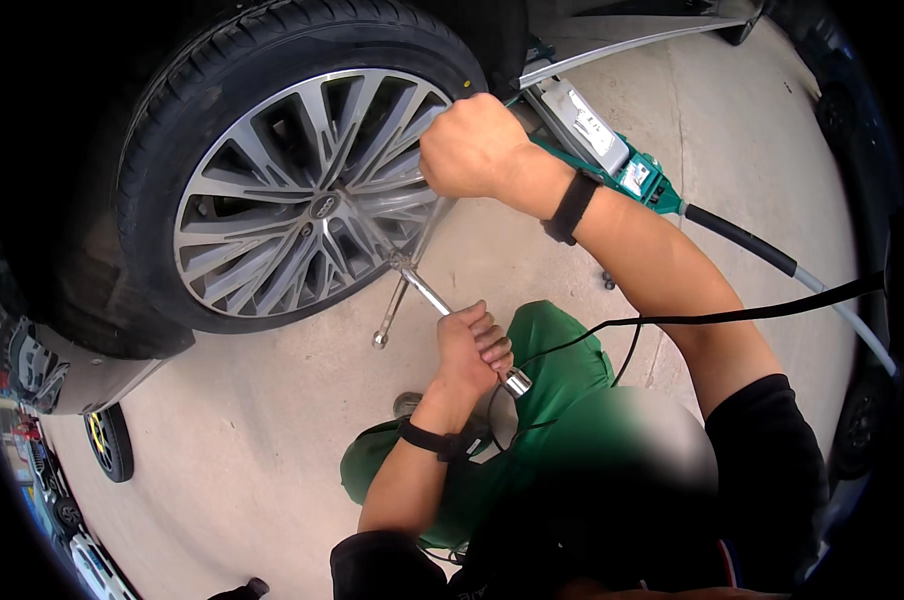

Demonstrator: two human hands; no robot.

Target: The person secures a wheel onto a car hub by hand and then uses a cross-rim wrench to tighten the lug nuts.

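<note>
A chrome four-way lug wrench (427, 288) reaches from the multi-spoke alloy wheel (250, 187), its far end among the spokes beside the hub cap. My left hand (471, 347) wraps round the wrench's near arm, just short of the socket end (517, 382). Another arm of the wrench (389, 312) points down toward the floor. My right hand (475, 146) is closed in a fist at the tyre's right edge. Its fingers are turned away, and a smeared wrench arm (433, 229) runs up toward it. Whether the fist grips that arm is hidden.
A green floor jack (640, 178) stands right of the wheel, its long handle (740, 238) slanting down right. A black cable (732, 317) crosses under my right forearm. Another wheel (110, 442) stands at the lower left. My green-trousered knee (560, 350) is close below the wrench.
</note>
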